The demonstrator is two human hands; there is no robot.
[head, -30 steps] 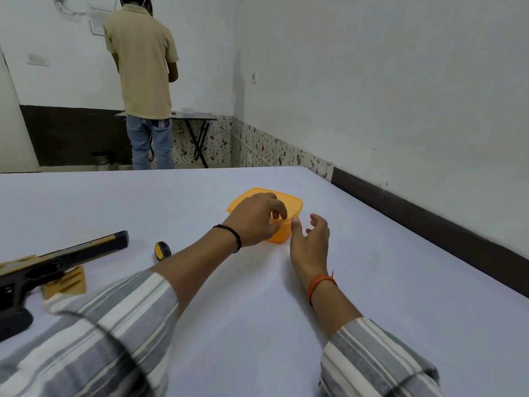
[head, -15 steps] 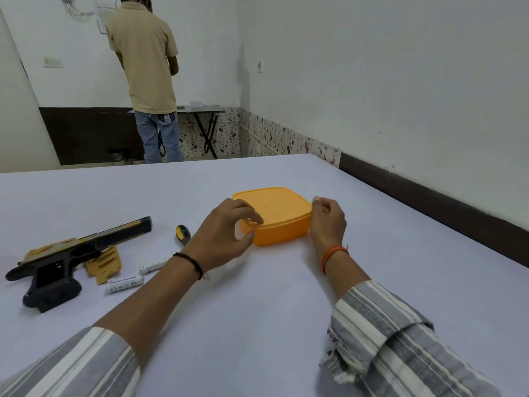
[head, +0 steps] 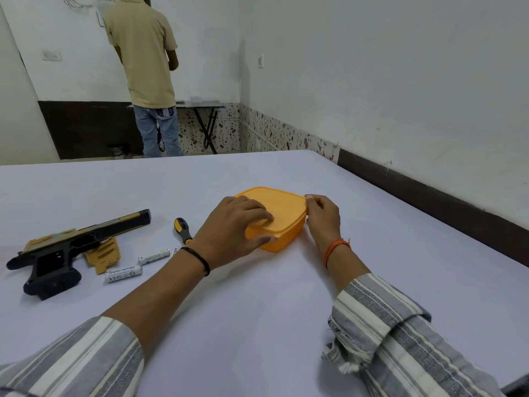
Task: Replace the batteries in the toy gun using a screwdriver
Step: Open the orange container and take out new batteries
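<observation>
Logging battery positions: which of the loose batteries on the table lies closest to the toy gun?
The battery with printed lettering facing up, just right of the toy gun grip. The other fully visible battery lies farther right, toward the screwdriver.

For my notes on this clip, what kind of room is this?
Probably a plain workroom: bare white walls, a large white-covered table, and a small folding table by the far wall where another person stands.
</observation>
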